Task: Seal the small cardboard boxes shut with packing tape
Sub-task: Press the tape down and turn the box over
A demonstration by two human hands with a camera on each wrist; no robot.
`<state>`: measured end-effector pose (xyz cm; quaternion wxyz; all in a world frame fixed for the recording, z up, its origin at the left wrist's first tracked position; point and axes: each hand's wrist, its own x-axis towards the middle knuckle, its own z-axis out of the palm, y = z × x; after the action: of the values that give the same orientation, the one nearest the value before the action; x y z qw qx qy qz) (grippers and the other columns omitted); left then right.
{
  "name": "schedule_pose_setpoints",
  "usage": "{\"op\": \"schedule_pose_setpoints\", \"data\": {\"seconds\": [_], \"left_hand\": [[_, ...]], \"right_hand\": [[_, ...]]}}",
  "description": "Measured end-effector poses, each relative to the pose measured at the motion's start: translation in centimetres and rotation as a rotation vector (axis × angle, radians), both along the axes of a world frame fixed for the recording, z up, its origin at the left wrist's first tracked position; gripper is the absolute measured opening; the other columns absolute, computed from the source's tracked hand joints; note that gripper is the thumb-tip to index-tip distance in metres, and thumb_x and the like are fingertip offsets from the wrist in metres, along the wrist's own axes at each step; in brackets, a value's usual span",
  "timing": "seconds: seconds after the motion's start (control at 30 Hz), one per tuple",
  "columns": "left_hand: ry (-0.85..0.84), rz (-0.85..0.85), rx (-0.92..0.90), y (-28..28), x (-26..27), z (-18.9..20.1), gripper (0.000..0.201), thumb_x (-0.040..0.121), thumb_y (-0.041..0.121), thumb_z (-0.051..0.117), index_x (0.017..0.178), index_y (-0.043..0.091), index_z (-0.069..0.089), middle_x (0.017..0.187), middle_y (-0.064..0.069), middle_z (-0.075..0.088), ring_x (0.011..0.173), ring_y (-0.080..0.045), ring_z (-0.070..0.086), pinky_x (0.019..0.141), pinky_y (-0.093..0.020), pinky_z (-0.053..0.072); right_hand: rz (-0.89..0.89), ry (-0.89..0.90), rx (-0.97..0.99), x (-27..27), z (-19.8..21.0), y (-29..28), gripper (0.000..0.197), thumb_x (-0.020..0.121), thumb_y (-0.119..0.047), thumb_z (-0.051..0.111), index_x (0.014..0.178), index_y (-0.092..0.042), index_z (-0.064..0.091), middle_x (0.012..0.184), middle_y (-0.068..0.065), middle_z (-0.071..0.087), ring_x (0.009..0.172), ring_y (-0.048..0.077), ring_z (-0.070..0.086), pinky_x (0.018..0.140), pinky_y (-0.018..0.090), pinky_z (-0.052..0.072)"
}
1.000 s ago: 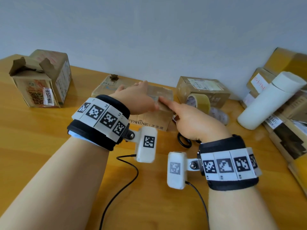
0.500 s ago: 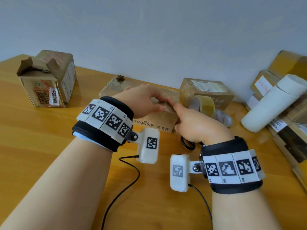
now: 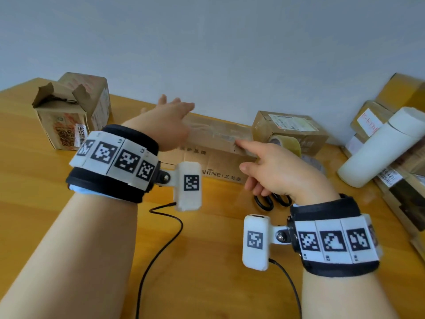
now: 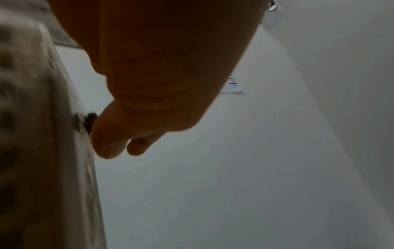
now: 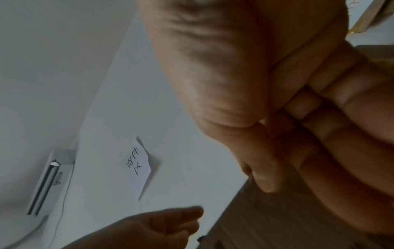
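Left hand (image 3: 169, 125) slides away leftward along the box (image 3: 213, 143) top, fingers now spread flat. Right hand (image 3: 276, 171) has shifted rightward, forefinger seemingly pressing the tape.

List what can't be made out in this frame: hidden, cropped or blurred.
- Flat box, head view: left end hidden behind the left hand; taped top motion-blurred.
- Scissors, head view: blades hidden under the right hand.
- Tape roll, head view: partly behind the right index finger.
- Left wrist view: box surface blurred.
- Stacked boxes, head view: cut by the right edge.

Wooden table (image 3: 46, 226) against a plain pale grey-blue wall (image 3: 207, 54).
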<state>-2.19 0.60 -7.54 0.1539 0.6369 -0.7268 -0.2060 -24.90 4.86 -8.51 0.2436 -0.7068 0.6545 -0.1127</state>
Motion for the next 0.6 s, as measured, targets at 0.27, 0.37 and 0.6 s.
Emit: {"op": "schedule_pose_setpoints", "data": {"seconds": [0.27,0.37,0.6], "left_hand": [[0.045,0.035,0.011,0.3,0.3,-0.1,0.089,0.096,0.026,0.062,0.159,0.035,-0.001,0.166,0.009,-0.009,0.15,-0.024,0.021,0.101,-0.03,0.036],[0.07,0.08,0.068,0.7,0.8,0.3,0.104,0.088,0.037,0.073,0.158,0.036,-0.003,0.167,0.003,0.01,0.143,-0.03,0.036,0.11,-0.048,0.04],[0.219,0.081,0.132,0.7,1.3,0.0,0.065,0.09,0.026,0.072,0.147,0.024,0.043,0.115,0.005,0.065,0.092,-0.012,0.066,0.087,-0.036,0.051]], "right_hand": [[-0.007,0.143,-0.066,0.3,-0.1,-0.3,0.068,0.106,-0.039,0.052,0.164,-0.033,0.017,0.141,-0.003,0.056,0.119,0.02,0.059,0.091,0.032,0.051],[-0.006,0.155,-0.053,0.2,-0.1,-0.2,0.075,0.106,-0.036,0.052,0.164,-0.036,0.005,0.166,0.001,0.03,0.144,0.023,0.042,0.112,0.039,0.041],[0.095,0.056,-0.031,0.8,-0.2,-0.1,0.067,0.106,-0.037,0.052,0.162,-0.04,0.016,0.165,-0.009,0.032,0.147,0.015,0.04,0.119,0.042,0.038]]}}
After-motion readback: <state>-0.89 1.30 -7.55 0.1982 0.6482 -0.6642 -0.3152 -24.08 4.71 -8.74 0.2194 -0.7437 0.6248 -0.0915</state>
